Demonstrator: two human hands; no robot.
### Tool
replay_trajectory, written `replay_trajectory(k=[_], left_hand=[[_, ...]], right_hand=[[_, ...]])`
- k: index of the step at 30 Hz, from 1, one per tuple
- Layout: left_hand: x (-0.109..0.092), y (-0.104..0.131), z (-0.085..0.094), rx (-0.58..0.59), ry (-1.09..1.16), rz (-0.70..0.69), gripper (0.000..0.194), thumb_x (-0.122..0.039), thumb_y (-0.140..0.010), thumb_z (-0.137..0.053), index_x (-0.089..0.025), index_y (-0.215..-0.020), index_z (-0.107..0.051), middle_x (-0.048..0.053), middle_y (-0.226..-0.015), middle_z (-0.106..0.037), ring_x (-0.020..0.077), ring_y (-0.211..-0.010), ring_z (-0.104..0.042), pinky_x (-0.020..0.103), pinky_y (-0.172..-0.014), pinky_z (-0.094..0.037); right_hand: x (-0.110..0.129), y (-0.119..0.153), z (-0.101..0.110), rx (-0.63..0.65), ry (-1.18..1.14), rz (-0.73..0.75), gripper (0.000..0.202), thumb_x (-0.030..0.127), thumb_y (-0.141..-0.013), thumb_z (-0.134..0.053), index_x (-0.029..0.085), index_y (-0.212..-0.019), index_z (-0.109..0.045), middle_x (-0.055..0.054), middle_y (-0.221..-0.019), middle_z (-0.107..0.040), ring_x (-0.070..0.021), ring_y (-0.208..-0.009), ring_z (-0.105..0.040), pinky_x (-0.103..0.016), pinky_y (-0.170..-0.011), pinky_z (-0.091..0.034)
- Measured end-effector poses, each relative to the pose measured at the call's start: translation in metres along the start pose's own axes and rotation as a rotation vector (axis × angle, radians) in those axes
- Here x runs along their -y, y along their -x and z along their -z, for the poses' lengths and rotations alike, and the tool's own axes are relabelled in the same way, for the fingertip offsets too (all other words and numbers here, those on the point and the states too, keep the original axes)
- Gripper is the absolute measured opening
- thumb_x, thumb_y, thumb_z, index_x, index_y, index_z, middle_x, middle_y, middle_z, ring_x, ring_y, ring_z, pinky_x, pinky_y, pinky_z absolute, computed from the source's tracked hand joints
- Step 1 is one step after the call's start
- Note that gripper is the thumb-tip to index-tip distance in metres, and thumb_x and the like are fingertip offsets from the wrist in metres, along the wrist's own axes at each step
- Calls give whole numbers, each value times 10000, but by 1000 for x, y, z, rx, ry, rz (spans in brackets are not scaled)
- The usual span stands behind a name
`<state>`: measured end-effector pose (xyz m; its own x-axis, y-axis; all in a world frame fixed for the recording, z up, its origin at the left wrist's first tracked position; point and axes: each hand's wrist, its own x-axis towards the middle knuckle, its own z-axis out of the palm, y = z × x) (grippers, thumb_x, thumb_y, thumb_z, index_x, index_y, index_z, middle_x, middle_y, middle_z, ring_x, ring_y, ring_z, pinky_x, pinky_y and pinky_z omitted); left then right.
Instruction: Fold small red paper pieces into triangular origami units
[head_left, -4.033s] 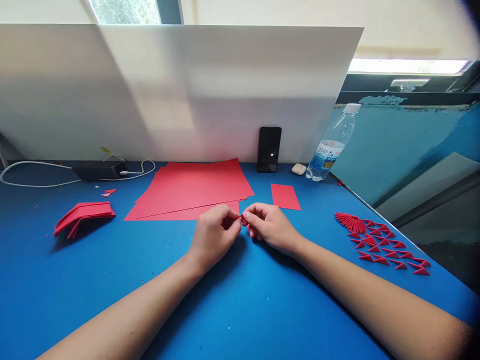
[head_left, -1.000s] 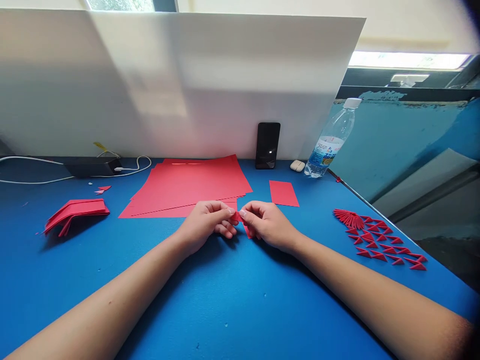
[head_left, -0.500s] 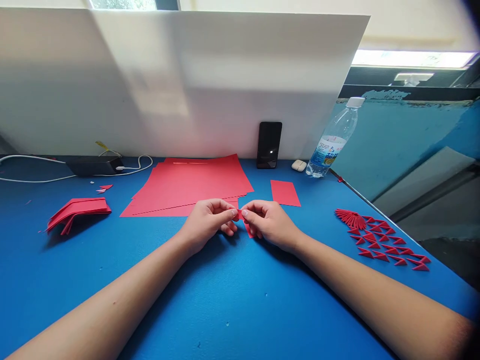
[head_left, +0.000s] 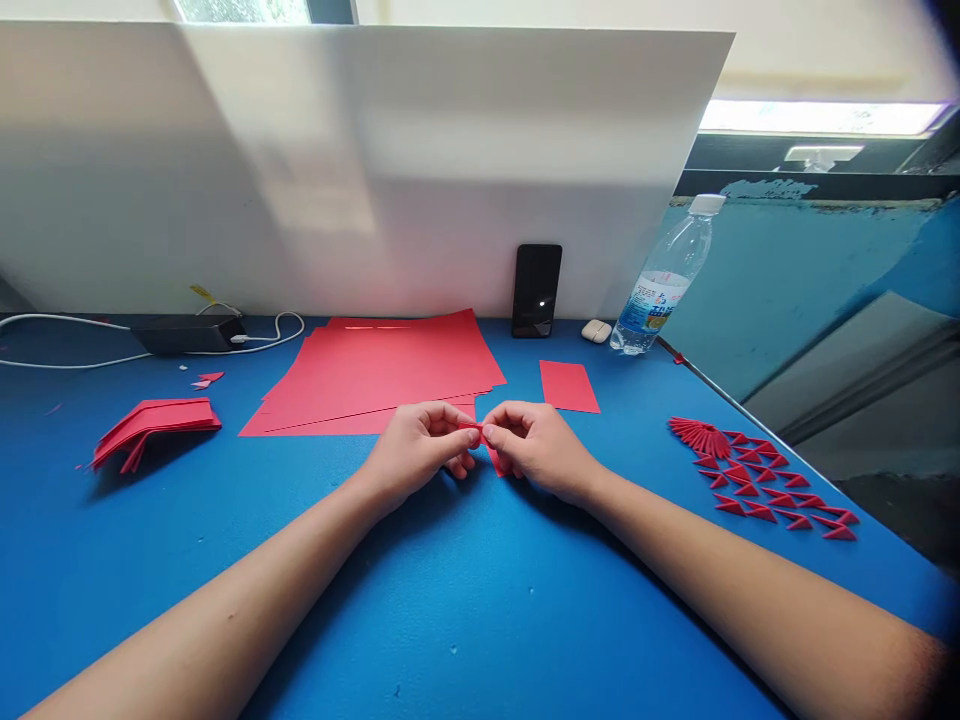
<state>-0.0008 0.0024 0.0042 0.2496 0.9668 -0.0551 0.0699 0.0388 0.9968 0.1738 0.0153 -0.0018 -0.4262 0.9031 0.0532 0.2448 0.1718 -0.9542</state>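
One small red paper piece (head_left: 481,436), pinched above the blue table (head_left: 450,600).
The left hand (head_left: 421,440) and right hand (head_left: 536,442) each have thumb and fingertips closed on it, hiding most of its folds; lettering on the label (head_left: 654,302) of one plastic bottle (head_left: 686,250) is too blurred to read.

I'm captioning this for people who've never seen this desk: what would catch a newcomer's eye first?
Probably the large red sheets, bright against the blue table. In front of them, at the middle, the left hand and right hand pinch a small red paper. Then the cluster of folded red triangles near the table's right edge.
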Motion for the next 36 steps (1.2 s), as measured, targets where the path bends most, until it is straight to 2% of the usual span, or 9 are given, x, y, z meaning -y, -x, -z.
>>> replay_trajectory(k=[4, 9, 17, 26, 36], left_hand=[[0, 0, 0, 11, 11, -9, 256, -334, -699, -733, -122, -790, -621, 33, -598, -663, 132, -509, -610, 250, -506, -511], [3, -2, 3, 65, 115, 25, 309, -420, -805, -610, -119, -737, -618, 58, -599, -670, 137, -516, -626, 241, -523, -504], [0, -1, 7, 162, 24, 53, 285, -352, -737, -709, -127, -875, -603, 60, -736, -691, 147, -645, -652, 271, -643, -524], [-1, -1, 6, 182, 33, 38, 297, -299, -718, -729, -125, -903, -575, 45, -755, -668, 131, -660, -626, 275, -642, -518], [5, -3, 8, 195, 109, 40, 307, -193, -697, -735, -123, -941, -563, 37, -753, -663, 140, -675, -628, 277, -617, -509]], right_hand=[[0, 0, 0, -4, 5, 15, 159, 306, -830, -532, 169, -768, -584, 17, -522, -550, -115, -474, -517, -221, -455, -384], [0, 1, 0, -22, 24, 31, 151, 290, -831, -528, 169, -762, -586, 19, -522, -547, -111, -468, -510, -219, -456, -385], [0, 1, 0, -19, 40, 47, 152, 299, -817, -566, 161, -770, -608, 9, -588, -571, -108, -505, -530, -210, -464, -393], [-3, 3, -1, 10, 91, 87, 114, 255, -804, -577, 157, -773, -624, 14, -586, -583, -80, -476, -484, -194, -454, -356], [-1, 1, 0, 31, 38, 41, 168, 283, -825, -560, 139, -766, -623, 10, -551, -569, -85, -481, -495, -191, -459, -378]])
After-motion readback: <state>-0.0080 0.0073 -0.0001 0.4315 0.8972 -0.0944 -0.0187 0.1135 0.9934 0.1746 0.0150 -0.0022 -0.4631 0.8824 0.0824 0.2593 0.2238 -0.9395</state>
